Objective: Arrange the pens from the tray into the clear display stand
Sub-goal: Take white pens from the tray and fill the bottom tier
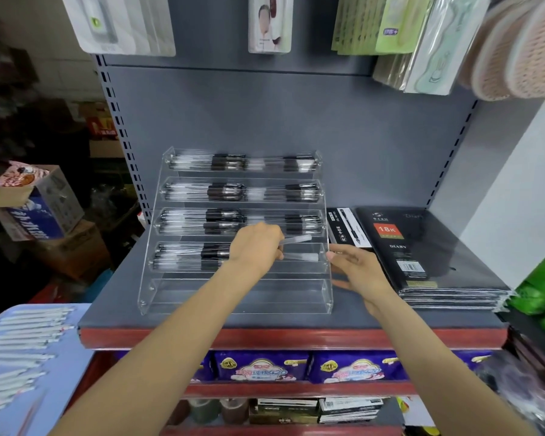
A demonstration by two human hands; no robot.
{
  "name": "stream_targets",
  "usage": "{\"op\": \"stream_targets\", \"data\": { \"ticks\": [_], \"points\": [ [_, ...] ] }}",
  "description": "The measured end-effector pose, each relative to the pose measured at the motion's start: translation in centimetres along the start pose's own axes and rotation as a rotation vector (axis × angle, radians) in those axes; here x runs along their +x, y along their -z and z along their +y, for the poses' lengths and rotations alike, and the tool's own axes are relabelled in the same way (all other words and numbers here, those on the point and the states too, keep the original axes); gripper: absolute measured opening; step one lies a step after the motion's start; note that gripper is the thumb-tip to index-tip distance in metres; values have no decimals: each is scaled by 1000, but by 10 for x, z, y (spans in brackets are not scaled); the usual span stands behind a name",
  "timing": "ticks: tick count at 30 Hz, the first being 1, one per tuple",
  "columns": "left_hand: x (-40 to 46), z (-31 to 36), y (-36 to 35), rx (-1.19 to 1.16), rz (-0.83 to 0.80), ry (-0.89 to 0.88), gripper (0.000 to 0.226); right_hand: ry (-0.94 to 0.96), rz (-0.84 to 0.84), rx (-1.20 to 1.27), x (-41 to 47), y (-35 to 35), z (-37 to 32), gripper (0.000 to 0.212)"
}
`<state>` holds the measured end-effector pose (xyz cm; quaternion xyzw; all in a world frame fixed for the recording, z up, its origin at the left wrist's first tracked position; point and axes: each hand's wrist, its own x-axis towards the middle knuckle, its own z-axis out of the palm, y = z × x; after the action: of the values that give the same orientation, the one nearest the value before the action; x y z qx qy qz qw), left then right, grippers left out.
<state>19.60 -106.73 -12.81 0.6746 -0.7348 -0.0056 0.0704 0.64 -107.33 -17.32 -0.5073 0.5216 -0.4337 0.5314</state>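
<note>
Shop: stocked shelving (hanging packets)

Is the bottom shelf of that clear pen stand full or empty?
Empty. The lowest shelf of the clear stand shows only bare plastic, while the shelves above hold pens.

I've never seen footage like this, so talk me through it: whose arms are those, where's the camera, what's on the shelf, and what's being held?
There is no machine: a person wears a camera on the head, looking down at their own arms. On a grey shop shelf stands a clear display stand with stepped rows, the upper ones filled with pens, the lowest row bare. The left hand grips a few pens at the fourth row. The right hand, fingers straight, touches the stand's right side. More pens lie on a blue tray at lower left. Black diaries are stacked to the right.
</note>
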Motion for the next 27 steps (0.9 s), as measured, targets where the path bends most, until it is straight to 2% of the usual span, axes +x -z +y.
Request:
{"op": "stream_targets", "data": {
  "ticks": [10, 13, 16, 21, 24, 27],
  "points": [
    [7, 6, -7, -2, 1, 17, 9, -34, -8, 6, 0, 2, -1, 22],
    [6, 3, -6, -12, 20, -22, 22, -44, -11, 5, -1, 1, -1, 21],
    [-4, -1, -5, 2, 119, -105, 39, -51, -2, -23, -2, 0, -3, 24],
    [-15, -9, -7, -124, 160, -214, 19, -60, 11, -35, -2, -2, -9, 24],
    [-14, -11, -10, -166, 127, -244, 20, -71, 27, -40, -3, -4, -11, 23],
    [-8, -12, -15, -282, 81, -200, 23, -74, 33, -50, -3, -5, -11, 22]
  ]
}}
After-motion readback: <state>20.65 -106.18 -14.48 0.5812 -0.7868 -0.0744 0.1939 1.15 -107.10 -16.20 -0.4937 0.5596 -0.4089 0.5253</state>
